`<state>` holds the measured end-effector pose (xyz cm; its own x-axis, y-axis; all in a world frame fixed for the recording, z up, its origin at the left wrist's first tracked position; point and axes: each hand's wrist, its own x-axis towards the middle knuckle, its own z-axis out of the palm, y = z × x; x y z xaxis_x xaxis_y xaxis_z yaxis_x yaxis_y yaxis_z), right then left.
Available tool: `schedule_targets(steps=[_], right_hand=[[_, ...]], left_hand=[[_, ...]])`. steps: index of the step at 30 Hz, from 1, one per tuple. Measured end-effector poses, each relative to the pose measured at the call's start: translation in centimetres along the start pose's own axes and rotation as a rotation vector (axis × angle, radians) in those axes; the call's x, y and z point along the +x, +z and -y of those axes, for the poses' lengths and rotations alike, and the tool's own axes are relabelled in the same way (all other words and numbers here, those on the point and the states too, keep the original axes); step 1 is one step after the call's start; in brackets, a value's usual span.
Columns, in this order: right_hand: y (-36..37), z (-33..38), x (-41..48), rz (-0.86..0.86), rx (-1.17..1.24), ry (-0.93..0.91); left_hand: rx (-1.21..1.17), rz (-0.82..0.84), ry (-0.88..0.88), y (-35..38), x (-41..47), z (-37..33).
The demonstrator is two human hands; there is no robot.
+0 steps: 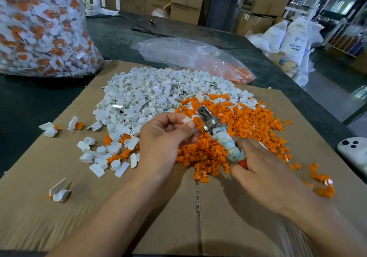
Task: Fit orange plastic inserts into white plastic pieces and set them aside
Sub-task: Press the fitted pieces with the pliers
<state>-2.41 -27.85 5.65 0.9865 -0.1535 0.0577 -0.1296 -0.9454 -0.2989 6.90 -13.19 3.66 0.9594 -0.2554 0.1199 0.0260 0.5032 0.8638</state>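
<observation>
Head view: your left hand (pixel 164 137) pinches a white piece (pixel 187 120), your right hand (pixel 264 169) grips pliers (pixel 218 131); few finished pieces (pixel 75 124) lie aside, while a white heap (pixel 143 95) and an orange heap (pixel 238 121) remain.

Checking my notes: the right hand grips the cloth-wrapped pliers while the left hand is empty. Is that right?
Not quite. In the head view the left hand is not empty: it pinches a white piece with an orange insert against the pliers. The right hand does grip the pliers.
</observation>
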Motion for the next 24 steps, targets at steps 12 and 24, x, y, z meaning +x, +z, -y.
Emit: schedule_targets(steps=[12, 24], right_hand=[[0.9, -0.1, -0.3, -0.063, -0.095, -0.041], [1.5, 0.2, -0.3, -0.053, -0.124, -0.043]], left_hand=[[-0.041, -0.015, -0.009, 0.1, -0.2, 0.8], [0.037, -0.004, 0.058, -0.2, -0.3, 0.7]])
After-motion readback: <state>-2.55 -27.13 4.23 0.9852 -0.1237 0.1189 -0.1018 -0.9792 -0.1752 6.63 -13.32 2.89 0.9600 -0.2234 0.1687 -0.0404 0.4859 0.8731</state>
